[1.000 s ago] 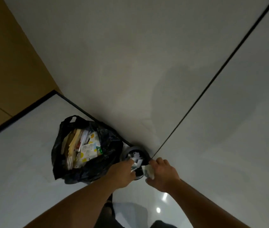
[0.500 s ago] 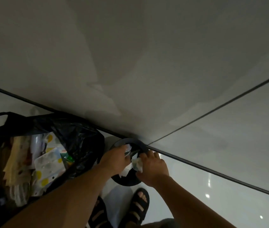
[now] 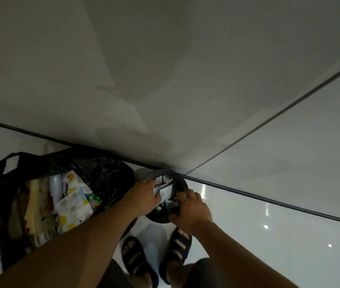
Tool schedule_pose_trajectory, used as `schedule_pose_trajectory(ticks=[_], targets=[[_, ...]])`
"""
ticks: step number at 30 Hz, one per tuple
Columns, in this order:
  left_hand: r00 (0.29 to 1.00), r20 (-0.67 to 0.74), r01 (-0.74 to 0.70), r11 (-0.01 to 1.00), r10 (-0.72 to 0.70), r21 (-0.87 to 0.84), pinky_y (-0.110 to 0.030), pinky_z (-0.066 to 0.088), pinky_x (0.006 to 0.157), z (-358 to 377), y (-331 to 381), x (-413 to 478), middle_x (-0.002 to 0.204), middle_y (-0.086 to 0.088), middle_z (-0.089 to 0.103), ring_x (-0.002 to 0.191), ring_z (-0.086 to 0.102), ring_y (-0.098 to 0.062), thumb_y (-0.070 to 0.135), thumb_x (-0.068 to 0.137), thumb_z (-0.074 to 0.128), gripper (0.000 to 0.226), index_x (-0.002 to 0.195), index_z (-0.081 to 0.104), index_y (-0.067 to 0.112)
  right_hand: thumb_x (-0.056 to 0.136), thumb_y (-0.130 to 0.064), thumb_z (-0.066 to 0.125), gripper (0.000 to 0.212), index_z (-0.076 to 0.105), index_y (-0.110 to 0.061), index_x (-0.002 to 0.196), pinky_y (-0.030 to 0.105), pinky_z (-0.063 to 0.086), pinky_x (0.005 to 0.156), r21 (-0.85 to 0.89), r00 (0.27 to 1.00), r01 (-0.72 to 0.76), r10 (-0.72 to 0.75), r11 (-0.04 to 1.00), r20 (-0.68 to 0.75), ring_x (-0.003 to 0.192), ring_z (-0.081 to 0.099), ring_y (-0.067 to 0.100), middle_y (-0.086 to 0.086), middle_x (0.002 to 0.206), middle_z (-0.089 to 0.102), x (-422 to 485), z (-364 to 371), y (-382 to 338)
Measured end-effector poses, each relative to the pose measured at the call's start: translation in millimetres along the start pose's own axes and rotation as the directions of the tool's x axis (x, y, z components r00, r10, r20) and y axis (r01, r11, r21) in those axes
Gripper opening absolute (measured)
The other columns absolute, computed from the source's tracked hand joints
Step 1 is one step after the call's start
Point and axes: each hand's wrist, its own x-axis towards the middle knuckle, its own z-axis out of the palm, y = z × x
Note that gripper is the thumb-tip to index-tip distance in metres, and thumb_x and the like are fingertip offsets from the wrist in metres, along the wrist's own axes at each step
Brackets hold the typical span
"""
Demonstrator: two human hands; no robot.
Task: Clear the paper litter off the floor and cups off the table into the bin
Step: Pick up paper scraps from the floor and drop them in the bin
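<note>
One round black bin (image 3: 182,183): your left hand (image 3: 146,197) grips paper litter (image 3: 166,191) inside its mouth, likely stuffing it down. Your right hand (image 3: 192,210) clasps the bin's near rim, apparently steadying it.

Light: dim, grey overall. Glare: small bright spots on the glossy floor (image 3: 289,246), 4 o'clock. Shadows: broad, soft patches on the wall (image 3: 165,59), 12 o'clock. Focus: soft throughout; black bag (image 3: 102,169), 8 o'clock, loses detail. Edges: wide-angle skew.

left hand (image 3: 144,197) + right hand (image 3: 193,212) = 2 hands, 1 blk bin (image 3: 181,182), 1 blk bag (image 3: 102,169), 2 sandals (image 3: 137,260)
</note>
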Motion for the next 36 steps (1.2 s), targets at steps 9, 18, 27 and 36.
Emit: schedule_pose_trajectory(ticks=[9, 18, 27, 36], targets=[[0.975, -0.049, -0.211, 0.969, 0.218, 0.128, -0.04, 0.041, 0.1, -100, 80, -139, 0.132, -0.008, 0.049, 0.122, 0.046, -0.028, 0.038, 0.094, 0.047, 0.045, 0.132, 0.046, 0.014, 0.084, -0.057, 0.059, 0.075, 0.031, -0.026, 0.147, 0.04, 0.041, 0.103, 0.043, 0.99, -0.048, 0.053, 0.998, -0.128, 0.137, 0.031, 0.026, 0.003, 0.149, 0.034, -147, -123, -32], [0.897, 0.083, -0.432, 0.823, 0.434, 0.368, -0.04, 0.037, 0.103, -121, 156, -241, 0.139, -0.009, 0.044, 0.126, 0.039, -0.028, 0.043, 0.093, 0.046, 0.051, 0.135, 0.041, 0.015, 0.085, -0.06, 0.058, 0.077, 0.029, -0.026, 0.147, 0.042, 0.045, 0.1, 0.113, 0.926, -0.259, 0.28, 0.959, -0.253, 0.135, 0.033, 0.028, 0.006, 0.148, 0.034, -300, -160, -23], [0.69, 0.303, -0.686, 0.462, 0.657, 0.562, -0.041, 0.028, 0.111, -42, 297, -322, 0.154, -0.002, 0.029, 0.139, 0.025, -0.023, 0.048, 0.094, 0.039, 0.062, 0.149, 0.026, 0.021, 0.086, -0.06, 0.055, 0.08, 0.022, -0.027, 0.151, 0.043, 0.043, 0.103, 0.4, 0.733, -0.499, 0.62, 0.769, -0.278, 0.138, 0.03, 0.027, 0.006, 0.154, 0.027, -457, -113, 51], [0.471, 0.536, -0.801, 0.086, 0.7, 0.592, -0.045, 0.024, 0.112, 147, 438, -428, 0.154, 0.002, 0.028, 0.141, 0.022, -0.02, 0.052, 0.093, 0.039, 0.062, 0.147, 0.028, 0.024, 0.086, -0.063, 0.052, 0.08, 0.023, -0.026, 0.151, 0.044, 0.036, 0.106, 0.576, 0.5, -0.644, 0.847, 0.504, -0.181, 0.137, 0.03, 0.029, 0.007, 0.153, 0.027, -649, -7, 176]])
